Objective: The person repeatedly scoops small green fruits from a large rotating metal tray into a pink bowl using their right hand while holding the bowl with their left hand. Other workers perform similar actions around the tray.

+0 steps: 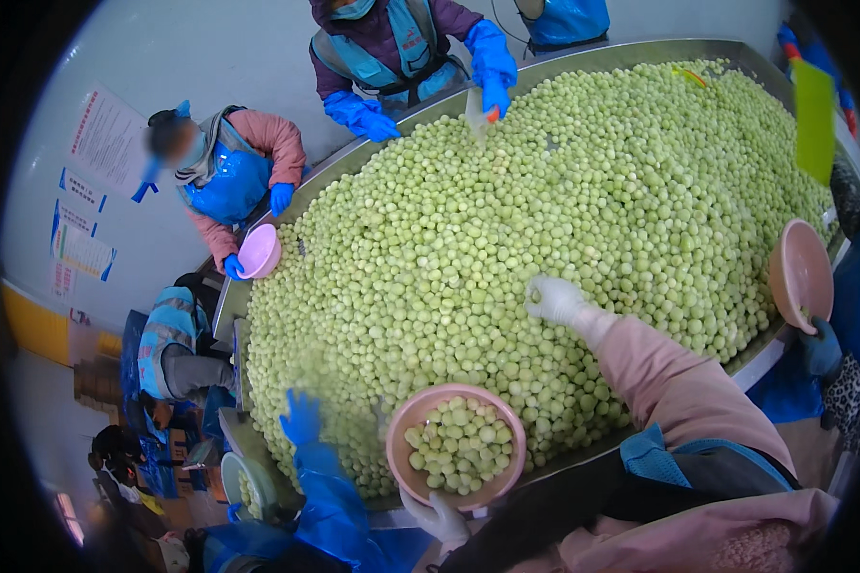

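Note:
My left hand (438, 521), in a white glove, grips the lower rim of a pink plastic bowl (398, 430). Round green fruits (466, 440) partly fill that bowl. My right hand (557, 299), also white-gloved, is over the middle of a wide heap of the same green fruits (430, 286). Its fingers are curled, and whether a fruit sits between them cannot be made out. A large metal trough (638, 51) with raised sides holds the heap.
Across the trough, a blue-gloved person (394, 64) holds a clear scoop (476, 114). Another holds a purple bowl (259, 251). A co-worker's blue glove (302, 417) reaches in at left, near a pale green bowl (233, 480). A peach bowl (803, 265) is held at right.

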Available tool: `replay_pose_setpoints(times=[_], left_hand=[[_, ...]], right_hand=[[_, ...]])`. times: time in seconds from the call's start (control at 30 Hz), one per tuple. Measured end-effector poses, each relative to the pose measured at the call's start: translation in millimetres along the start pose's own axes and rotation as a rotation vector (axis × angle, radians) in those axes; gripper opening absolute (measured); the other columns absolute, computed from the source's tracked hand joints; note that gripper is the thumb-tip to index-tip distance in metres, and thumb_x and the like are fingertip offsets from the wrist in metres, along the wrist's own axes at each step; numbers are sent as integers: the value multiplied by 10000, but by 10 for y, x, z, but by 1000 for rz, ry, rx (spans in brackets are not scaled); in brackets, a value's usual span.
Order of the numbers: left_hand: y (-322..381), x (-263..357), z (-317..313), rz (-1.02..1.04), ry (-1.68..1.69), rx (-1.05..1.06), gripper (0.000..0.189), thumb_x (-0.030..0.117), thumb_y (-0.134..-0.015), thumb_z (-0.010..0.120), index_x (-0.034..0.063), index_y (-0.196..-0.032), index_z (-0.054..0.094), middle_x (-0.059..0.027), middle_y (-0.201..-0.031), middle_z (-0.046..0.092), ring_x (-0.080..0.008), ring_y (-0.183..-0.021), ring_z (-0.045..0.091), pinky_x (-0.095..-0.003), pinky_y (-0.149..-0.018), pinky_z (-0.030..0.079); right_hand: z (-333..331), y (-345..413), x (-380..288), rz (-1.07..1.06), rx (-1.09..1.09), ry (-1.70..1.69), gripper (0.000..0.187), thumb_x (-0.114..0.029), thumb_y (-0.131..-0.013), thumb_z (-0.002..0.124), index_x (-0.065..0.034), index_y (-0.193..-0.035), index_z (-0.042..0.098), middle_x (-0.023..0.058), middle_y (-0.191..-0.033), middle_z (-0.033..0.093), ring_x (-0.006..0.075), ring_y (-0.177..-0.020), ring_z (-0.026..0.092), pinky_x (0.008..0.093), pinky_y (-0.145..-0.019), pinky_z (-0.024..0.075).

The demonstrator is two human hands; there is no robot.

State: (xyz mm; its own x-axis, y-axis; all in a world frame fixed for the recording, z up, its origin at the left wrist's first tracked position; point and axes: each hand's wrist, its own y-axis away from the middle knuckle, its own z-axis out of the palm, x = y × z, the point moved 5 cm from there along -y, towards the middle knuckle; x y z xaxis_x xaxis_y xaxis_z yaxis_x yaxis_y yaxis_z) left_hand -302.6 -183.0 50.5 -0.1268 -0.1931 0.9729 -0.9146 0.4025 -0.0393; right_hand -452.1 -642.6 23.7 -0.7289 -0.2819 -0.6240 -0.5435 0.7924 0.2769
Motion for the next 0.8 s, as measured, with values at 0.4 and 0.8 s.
replay_pose_setpoints(times=[0.4, 0.8], left_hand=[[-9, -84, -71, 62, -78, 19, 695, 233, -944, 657, -37, -1523, 383, -249, -1439, 535, -359, -1285, 561, -435, -1101, 432], [-10, -152, -112, 56, -287, 40, 664, 203, -955, 636, -56, -1514, 387, -276, -1446, 521, -373, -1306, 537, -446, -1111, 417]], right_hand=[[405, 1598, -1835, -1125, -145, -256, 394, -150, -916, 702, -141, -1305, 634, 179, -1394, 604, 278, -1188, 662, 399, -1041, 520], [114, -627, -238, -76, 153, 340, 278, -116, -922, 611, -142, -1157, 758, 105, -1094, 757, 309, -1049, 719, 432, -887, 564]])
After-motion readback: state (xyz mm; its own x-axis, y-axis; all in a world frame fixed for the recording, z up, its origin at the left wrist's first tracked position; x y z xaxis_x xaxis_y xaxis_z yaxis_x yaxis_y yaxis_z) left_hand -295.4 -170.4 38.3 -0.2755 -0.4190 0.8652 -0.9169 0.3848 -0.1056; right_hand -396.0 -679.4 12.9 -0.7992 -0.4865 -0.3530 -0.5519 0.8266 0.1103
